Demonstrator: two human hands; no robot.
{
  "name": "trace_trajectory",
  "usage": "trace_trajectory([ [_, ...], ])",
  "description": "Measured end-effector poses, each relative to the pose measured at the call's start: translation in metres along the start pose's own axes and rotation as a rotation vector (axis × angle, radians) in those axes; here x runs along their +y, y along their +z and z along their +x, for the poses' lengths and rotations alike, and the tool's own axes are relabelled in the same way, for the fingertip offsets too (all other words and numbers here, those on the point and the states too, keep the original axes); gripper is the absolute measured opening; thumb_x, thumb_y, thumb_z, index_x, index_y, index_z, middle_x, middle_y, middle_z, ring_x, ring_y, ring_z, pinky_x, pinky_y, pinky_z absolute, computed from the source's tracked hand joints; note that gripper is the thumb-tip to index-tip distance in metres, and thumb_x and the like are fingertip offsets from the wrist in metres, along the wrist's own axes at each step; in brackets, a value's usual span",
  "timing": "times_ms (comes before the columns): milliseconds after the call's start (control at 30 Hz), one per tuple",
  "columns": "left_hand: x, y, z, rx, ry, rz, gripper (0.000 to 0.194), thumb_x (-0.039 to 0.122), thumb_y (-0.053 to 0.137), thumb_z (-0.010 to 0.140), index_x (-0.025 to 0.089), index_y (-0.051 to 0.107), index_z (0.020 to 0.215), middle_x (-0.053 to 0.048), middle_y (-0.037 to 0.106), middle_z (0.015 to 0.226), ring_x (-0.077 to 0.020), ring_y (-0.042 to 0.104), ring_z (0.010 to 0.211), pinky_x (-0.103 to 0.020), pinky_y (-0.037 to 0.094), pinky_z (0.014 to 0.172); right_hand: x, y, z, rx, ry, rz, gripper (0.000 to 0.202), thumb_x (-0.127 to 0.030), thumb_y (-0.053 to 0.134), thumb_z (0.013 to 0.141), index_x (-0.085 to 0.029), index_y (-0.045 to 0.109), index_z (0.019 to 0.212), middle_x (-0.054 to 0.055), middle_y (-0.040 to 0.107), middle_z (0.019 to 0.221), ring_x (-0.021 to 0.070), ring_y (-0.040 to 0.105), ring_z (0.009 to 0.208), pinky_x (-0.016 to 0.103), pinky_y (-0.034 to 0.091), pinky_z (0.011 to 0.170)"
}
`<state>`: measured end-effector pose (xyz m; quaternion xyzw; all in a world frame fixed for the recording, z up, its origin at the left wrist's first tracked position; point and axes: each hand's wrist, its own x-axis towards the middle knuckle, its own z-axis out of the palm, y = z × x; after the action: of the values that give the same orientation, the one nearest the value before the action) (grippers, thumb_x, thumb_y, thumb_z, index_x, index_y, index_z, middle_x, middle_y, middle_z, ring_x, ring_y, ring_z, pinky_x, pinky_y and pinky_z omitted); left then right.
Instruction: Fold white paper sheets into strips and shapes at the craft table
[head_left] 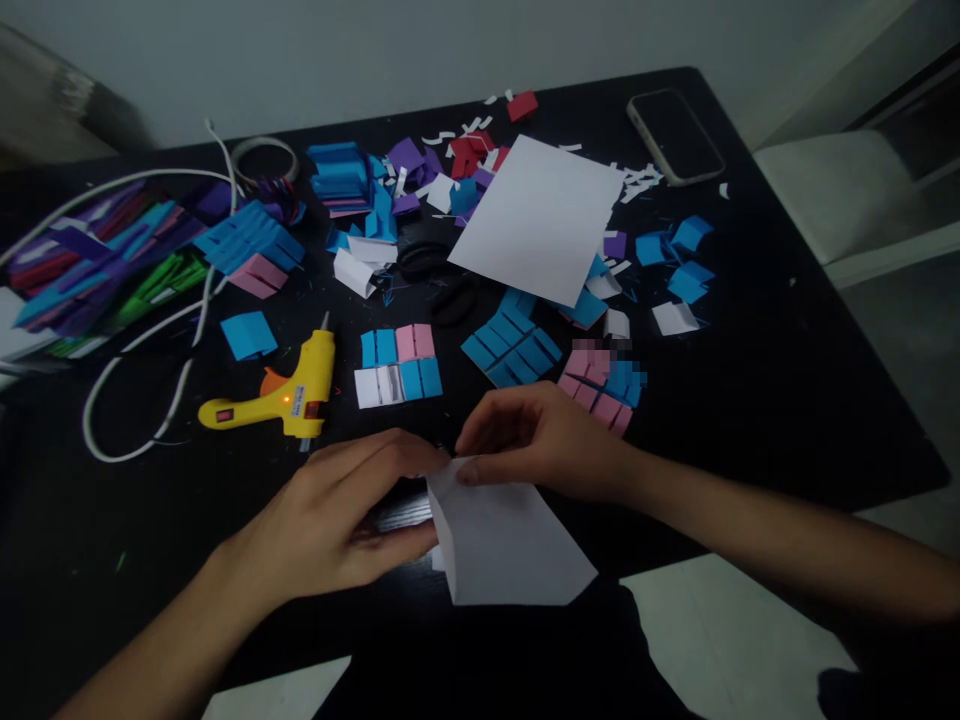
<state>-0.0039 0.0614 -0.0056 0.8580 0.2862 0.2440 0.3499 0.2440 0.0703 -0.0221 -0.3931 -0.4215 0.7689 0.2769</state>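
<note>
A folded white paper [517,550] is held at the table's near edge. My left hand [345,515] grips its left side, thumb below and fingers at the top corner. My right hand [547,440] pinches the top edge, with the thumb lying on the paper. Just beyond my hands lie a block of blue, pink and white folded pieces [399,365], a blue block [511,345] and a pink and blue block [600,385]. To the left, a yellow glue gun [311,385] lies on its side with a small orange light showing.
On the black table [810,400] are a large white sheet [544,215], black scissors [450,295] partly under it, a phone [675,135], a white cable [94,420], a tape roll [264,160], coloured strips [97,260], stacked blue pieces [337,175] and white scraps [641,180].
</note>
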Motion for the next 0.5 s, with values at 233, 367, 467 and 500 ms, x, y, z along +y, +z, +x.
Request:
trace_trajectory([
  [233,-0.0020,-0.0005,-0.0007,0.013,-0.044,-0.062,0.034,0.027,0.076,0.090,0.026,0.063,0.121,-0.006,0.077,0.100,-0.0213,0.077,0.084,-0.030,0.065,0.069,-0.0004,-0.0009,-0.0003,0.002,-0.022,0.001,0.024,-0.027,0.097,0.064,-0.020,0.080,0.080,0.000,0.079,0.079,0.0151,0.076,0.075,0.027,0.062,0.072],
  [367,-0.0030,-0.0027,-0.0020,0.007,-0.050,-0.007,0.035,0.026,0.074,0.090,0.025,0.064,0.123,-0.007,0.077,0.103,-0.0212,0.077,0.087,-0.030,0.066,0.073,-0.0008,0.0004,-0.0004,0.019,-0.046,0.015,0.021,-0.024,0.096,0.065,-0.020,0.081,0.079,0.000,0.079,0.078,0.0144,0.076,0.074,0.027,0.062,0.071],
  [467,-0.0027,-0.0039,-0.0022,0.002,-0.022,0.043,0.034,0.027,0.073,0.091,0.022,0.064,0.123,-0.008,0.077,0.105,-0.0205,0.077,0.089,-0.029,0.066,0.076,-0.0002,0.0010,-0.0003,0.028,-0.070,0.032,0.020,-0.022,0.096,0.065,-0.020,0.081,0.079,0.000,0.080,0.079,0.0140,0.076,0.075,0.026,0.062,0.071],
  [500,-0.0026,-0.0039,-0.0022,0.003,-0.015,0.047,0.034,0.027,0.073,0.092,0.021,0.063,0.124,-0.009,0.077,0.107,-0.0205,0.077,0.091,-0.028,0.066,0.077,-0.0002,0.0011,-0.0003,0.032,-0.075,0.032,0.020,-0.022,0.096,0.065,-0.020,0.081,0.079,0.000,0.080,0.079,0.0138,0.076,0.076,0.025,0.062,0.071],
])
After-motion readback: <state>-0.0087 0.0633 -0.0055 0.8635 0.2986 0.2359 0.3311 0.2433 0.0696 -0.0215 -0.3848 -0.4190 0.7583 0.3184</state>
